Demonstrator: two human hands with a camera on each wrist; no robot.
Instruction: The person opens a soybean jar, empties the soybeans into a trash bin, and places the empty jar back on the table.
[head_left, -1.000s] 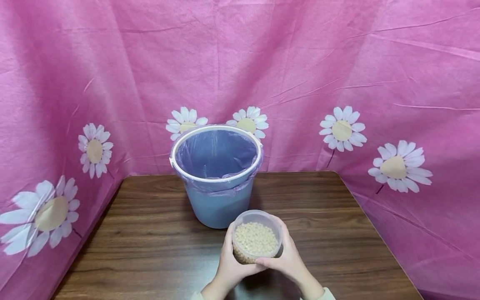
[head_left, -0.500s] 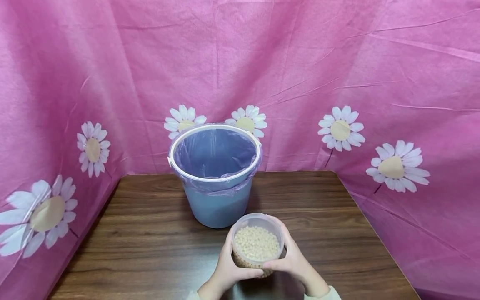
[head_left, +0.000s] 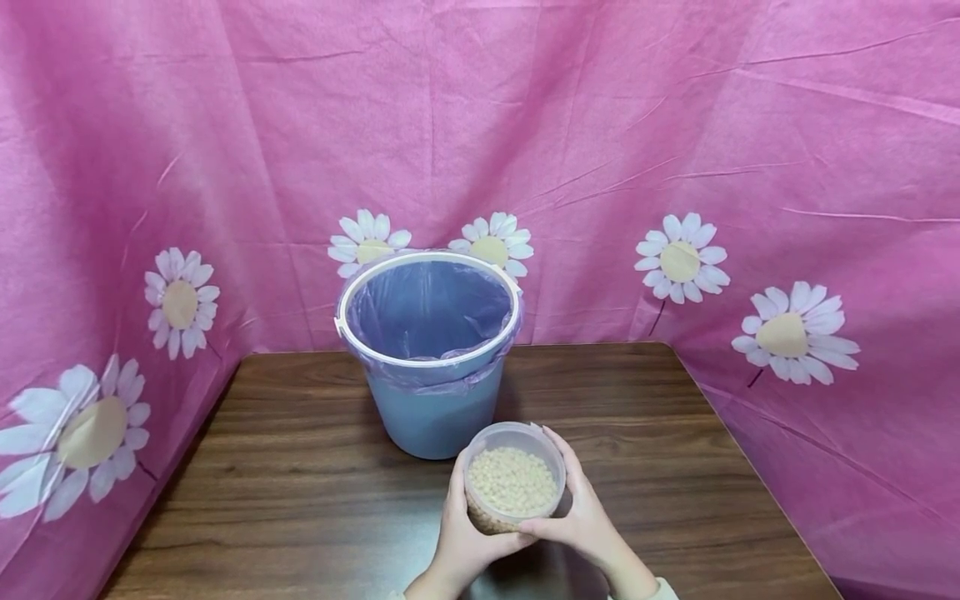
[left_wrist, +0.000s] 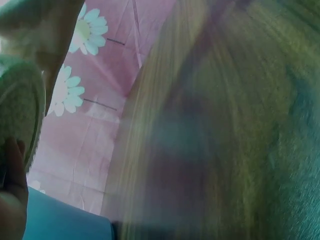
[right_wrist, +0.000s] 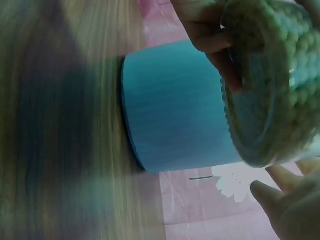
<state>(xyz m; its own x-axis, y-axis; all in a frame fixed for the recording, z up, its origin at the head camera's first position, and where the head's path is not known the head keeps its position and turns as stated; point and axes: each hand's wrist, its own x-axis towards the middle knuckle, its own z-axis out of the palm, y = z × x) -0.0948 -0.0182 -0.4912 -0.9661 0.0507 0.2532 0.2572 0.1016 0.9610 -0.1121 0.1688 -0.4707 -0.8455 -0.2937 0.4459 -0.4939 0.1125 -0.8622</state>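
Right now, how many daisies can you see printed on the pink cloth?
6. Two on the left side, low and higher; two behind the bin; two on the right. The bin may hide more.

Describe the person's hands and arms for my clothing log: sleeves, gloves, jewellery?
Both hands are bare: the left hand and right hand show no gloves, rings or watch. Pale, cream-coloured sleeve cuffs just show at the wrists. The wrist views are too blurred to add detail.
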